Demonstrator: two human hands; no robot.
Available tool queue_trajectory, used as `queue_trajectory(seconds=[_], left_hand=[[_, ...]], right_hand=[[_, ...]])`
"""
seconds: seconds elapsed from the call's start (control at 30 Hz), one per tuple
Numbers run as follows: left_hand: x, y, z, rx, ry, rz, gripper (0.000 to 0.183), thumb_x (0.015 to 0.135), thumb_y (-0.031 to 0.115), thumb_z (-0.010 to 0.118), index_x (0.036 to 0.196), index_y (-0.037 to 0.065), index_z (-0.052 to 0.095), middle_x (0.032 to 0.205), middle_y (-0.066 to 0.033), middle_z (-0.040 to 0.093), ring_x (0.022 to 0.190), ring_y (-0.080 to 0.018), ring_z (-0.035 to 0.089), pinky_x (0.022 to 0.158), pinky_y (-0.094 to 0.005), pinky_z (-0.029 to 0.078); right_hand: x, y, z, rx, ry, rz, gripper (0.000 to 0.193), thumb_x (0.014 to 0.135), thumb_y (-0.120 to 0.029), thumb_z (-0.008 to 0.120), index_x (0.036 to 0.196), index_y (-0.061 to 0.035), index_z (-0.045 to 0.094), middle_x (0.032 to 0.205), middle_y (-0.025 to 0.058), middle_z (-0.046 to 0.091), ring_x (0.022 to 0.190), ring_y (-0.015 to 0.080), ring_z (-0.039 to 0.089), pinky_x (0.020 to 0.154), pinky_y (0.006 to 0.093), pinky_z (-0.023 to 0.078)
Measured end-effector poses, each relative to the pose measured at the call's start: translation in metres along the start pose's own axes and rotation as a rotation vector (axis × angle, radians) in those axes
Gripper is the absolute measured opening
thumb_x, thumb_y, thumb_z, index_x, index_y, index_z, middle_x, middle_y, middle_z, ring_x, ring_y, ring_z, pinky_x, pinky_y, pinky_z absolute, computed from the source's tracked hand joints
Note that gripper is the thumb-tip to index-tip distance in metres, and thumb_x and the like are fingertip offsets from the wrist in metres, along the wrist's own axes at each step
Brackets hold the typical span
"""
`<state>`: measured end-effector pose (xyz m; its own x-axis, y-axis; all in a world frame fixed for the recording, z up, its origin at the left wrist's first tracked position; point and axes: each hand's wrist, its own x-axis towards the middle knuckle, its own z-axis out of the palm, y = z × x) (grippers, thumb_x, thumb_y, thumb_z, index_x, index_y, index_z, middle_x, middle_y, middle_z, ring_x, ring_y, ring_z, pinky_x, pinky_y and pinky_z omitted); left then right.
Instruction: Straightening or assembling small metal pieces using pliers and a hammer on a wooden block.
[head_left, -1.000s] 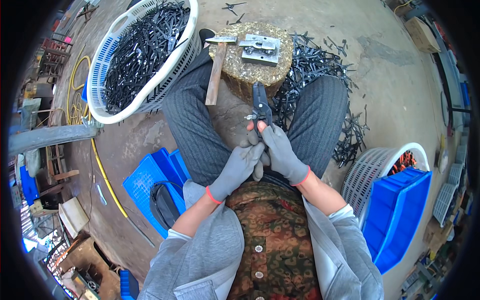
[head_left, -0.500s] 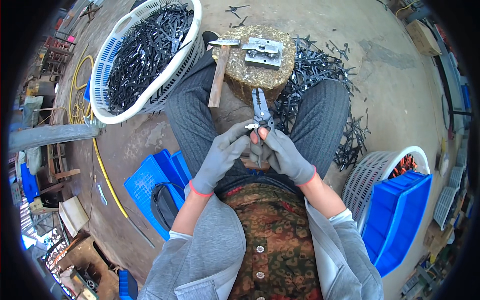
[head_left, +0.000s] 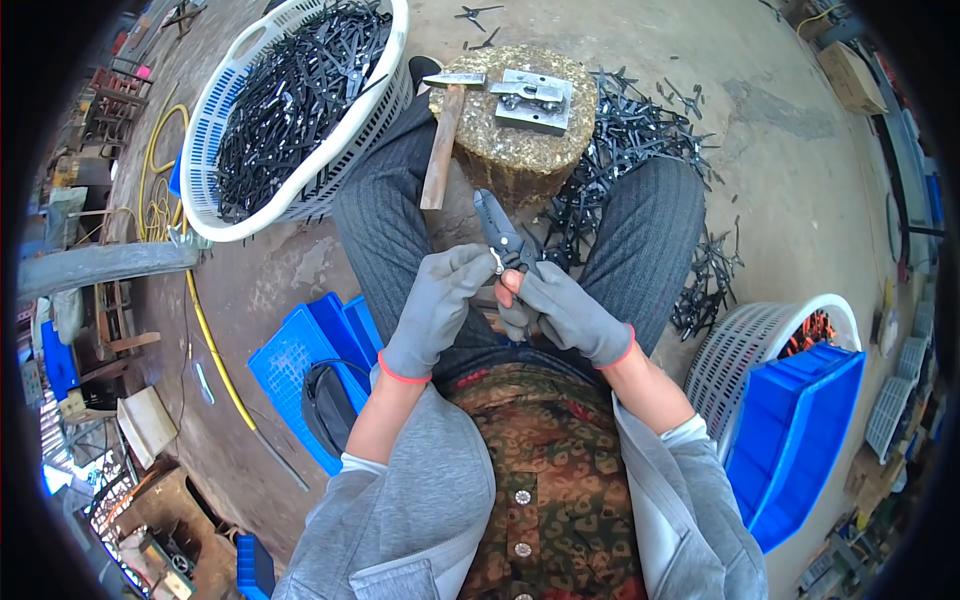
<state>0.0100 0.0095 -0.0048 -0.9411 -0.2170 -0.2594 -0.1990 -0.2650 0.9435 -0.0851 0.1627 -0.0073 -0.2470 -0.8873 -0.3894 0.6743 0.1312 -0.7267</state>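
Both my hands wear grey gloves with red cuffs and meet above my lap. In my right hand (head_left: 578, 315) is a pair of wire-stripping pliers (head_left: 499, 226), its dark grey jaws pointing away from me and tilted left. Bare thumb and fingertip show through that glove. My left hand (head_left: 432, 305) pinches a small silvery piece (head_left: 497, 262) against the pliers just below the pivot; its exact kind is too small to tell. The pliers' handles are mostly hidden by my right fingers.
A wooden block (head_left: 520, 165) ahead carries a hammer (head_left: 445, 140) and a metal fixture (head_left: 534, 103). Dark plier parts (head_left: 640, 135) lie heaped to its right. A white basket (head_left: 300, 205) of similar parts stands left. Blue bins (head_left: 800, 440) lean by another basket (head_left: 725, 350).
The pliers have swung to the left, turning their jaws from facing up to edge-on. My left hand has stayed close against them with the silvery piece.
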Motion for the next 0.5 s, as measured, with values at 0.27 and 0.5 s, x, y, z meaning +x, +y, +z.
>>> queue_trajectory(seconds=[0.27,0.5], left_hand=[[0.002,0.002,-0.007,-0.083,-0.11,-0.072,0.027,0.093,0.021,0.054,0.096,-0.004,0.064,0.086,-0.0037,0.064,0.081,-0.0067,0.057,0.075,-0.0231,0.044],[0.012,-0.012,-0.002,-0.221,-0.049,-0.115,0.031,0.095,0.024,0.051,0.102,-0.004,0.061,0.09,-0.0053,0.063,0.082,-0.0108,0.06,0.076,-0.0233,0.046]], right_hand=[[0.01,0.002,-0.011,-0.222,-0.088,0.087,0.035,0.096,-0.036,0.046,0.078,-0.0067,0.053,0.062,-0.0003,0.05,0.055,0.0088,0.05,0.046,0.0215,0.035],[0.014,0.013,-0.021,0.003,-0.101,0.0,0.034,0.095,-0.039,0.049,0.082,-0.0074,0.052,0.066,-0.0001,0.05,0.057,0.0087,0.048,0.05,0.0219,0.036]])
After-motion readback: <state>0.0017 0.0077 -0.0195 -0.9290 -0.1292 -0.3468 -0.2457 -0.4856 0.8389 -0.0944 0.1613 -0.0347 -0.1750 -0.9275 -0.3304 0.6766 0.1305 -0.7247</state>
